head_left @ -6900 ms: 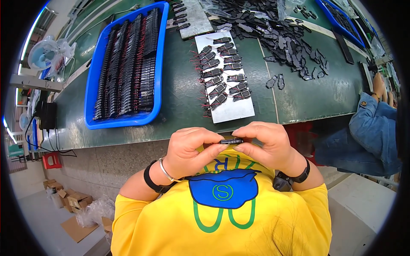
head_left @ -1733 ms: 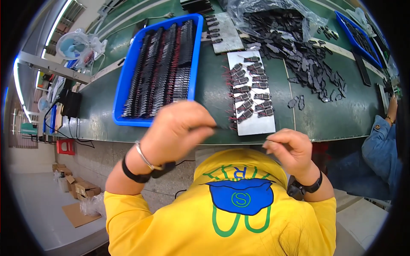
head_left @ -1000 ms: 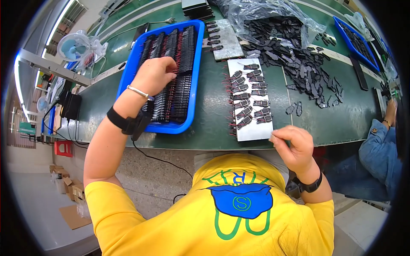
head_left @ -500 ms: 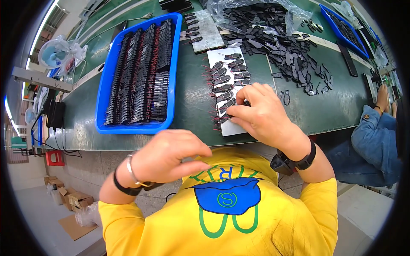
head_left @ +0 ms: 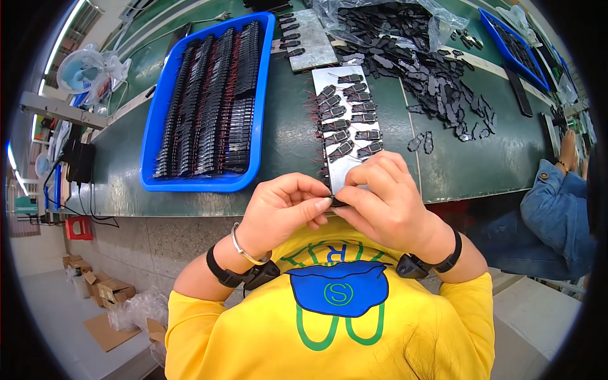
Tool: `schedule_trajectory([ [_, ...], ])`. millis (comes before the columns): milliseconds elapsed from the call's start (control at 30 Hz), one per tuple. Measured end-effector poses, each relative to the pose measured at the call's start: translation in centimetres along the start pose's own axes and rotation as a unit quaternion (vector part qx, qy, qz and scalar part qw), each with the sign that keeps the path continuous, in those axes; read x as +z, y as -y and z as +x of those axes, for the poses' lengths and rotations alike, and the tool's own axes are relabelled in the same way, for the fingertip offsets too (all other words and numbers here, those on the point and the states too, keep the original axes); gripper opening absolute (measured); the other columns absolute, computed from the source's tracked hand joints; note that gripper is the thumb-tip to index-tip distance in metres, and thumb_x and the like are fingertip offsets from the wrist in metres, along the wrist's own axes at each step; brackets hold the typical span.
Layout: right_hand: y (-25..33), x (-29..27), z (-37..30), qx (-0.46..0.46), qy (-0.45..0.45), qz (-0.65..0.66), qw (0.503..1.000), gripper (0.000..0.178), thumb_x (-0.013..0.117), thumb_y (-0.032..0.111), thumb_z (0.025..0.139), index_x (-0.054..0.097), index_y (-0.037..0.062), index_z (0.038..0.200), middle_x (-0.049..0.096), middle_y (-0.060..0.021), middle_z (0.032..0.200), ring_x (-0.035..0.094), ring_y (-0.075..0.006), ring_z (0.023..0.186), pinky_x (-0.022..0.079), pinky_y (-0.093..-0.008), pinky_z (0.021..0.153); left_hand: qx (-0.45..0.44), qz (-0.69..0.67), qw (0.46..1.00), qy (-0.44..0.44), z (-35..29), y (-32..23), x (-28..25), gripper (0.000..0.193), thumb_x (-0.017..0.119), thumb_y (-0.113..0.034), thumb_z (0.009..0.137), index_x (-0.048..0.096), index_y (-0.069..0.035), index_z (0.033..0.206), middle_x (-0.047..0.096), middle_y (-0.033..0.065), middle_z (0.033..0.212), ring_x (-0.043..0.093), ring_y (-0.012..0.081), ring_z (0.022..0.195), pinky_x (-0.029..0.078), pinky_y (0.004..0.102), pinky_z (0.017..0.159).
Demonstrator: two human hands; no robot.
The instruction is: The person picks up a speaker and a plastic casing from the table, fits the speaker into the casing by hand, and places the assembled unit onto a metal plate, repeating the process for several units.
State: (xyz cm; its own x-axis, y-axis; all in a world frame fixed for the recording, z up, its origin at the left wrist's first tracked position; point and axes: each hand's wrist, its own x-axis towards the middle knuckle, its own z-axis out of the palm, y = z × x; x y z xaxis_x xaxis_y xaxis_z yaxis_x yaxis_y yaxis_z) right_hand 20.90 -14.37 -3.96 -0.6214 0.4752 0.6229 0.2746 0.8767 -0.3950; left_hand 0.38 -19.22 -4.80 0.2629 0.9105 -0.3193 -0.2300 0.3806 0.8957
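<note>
My left hand and my right hand meet at the near edge of the green bench, fingertips pinched together on a small black part with red wires. Most of that part is hidden by my fingers. Just beyond my hands lies a grey metal plate carrying two rows of similar small black parts with red leads. To the left stands a blue tray filled with rows of black parts.
A loose heap of black plastic pieces and a clear bag lie at the back right. A second grey plate sits behind. Another blue tray is far right. A person's denim-clad leg is at right; a fan at left.
My left hand came back from the blue tray to the bench edge. My right hand took a part off the grey plate and both hands now pinch it together.
</note>
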Motion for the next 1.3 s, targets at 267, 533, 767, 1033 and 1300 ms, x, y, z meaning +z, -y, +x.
schedule_trajectory([
  [267, 0.7, -0.2, -1.5, 0.018, 0.004, 0.004, 1.000, 0.030, 0.076, 0.003, 0.061, 0.062, 0.0020, 0.087, 0.063, -0.0096, 0.079, 0.061, -0.0241, 0.065, 0.046, -0.0330, 0.055, 0.014, -0.008, 1.000, -0.016, 0.2, 0.1, 1.4, 0.016, 0.065, 0.002, 0.082, 0.061, 0.003, 0.098, 0.066, 0.0098, 0.082, 0.065, 0.0152, 0.070, 0.055, 0.0252, 0.063],
  [533, 1.1, -0.2, -2.0, 0.065, -0.022, 0.008, 0.998, 0.029, 0.075, 0.001, 0.062, 0.062, 0.0017, 0.087, 0.064, -0.0097, 0.075, 0.062, -0.0246, 0.061, 0.048, -0.0327, 0.053, 0.021, 0.016, 1.000, -0.003, 0.4, 0.6, 1.2, 0.013, 0.065, 0.001, 0.082, 0.064, 0.002, 0.095, 0.067, 0.0088, 0.083, 0.065, 0.0141, 0.071, 0.055, 0.0253, 0.064],
  [767, 1.2, -0.3, -2.5, 0.084, -0.009, -0.004, 0.996, 0.028, 0.074, 0.002, 0.063, 0.063, 0.0014, 0.089, 0.063, -0.0093, 0.073, 0.063, -0.0251, 0.062, 0.050, -0.0330, 0.055, 0.228, 0.259, 0.938, -0.023, 0.8, 1.0, 2.2, 0.013, 0.068, 0.001, 0.079, 0.066, 0.000, 0.092, 0.068, 0.0099, 0.086, 0.067, 0.0177, 0.073, 0.055, 0.0262, 0.066],
  [1033, 0.6, -0.6, -3.1, 0.087, -0.024, 0.049, 0.995, 0.029, 0.075, 0.003, 0.066, 0.066, 0.0017, 0.094, 0.066, -0.0099, 0.078, 0.065, -0.0238, 0.064, 0.051, -0.0296, 0.055, 0.434, 0.410, 0.802, 0.030, 1.6, 0.9, 1.5, 0.015, 0.068, 0.003, 0.076, 0.065, -0.003, 0.090, 0.068, 0.0142, 0.091, 0.068, 0.0242, 0.079, 0.054, 0.0291, 0.068],
  [1300, 0.1, -0.7, -3.4, 0.040, -0.054, 0.043, 0.997, 0.023, 0.074, 0.002, 0.068, 0.067, 0.0023, 0.090, 0.066, -0.0089, 0.077, 0.065, -0.0225, 0.063, 0.050, -0.0283, 0.052, 0.188, 0.059, 0.979, 0.052, 1.3, 2.4, 1.2, 0.013, 0.062, 0.001, 0.084, 0.063, 0.001, 0.098, 0.067, 0.0160, 0.100, 0.068, 0.0208, 0.078, 0.055, 0.0291, 0.066],
])
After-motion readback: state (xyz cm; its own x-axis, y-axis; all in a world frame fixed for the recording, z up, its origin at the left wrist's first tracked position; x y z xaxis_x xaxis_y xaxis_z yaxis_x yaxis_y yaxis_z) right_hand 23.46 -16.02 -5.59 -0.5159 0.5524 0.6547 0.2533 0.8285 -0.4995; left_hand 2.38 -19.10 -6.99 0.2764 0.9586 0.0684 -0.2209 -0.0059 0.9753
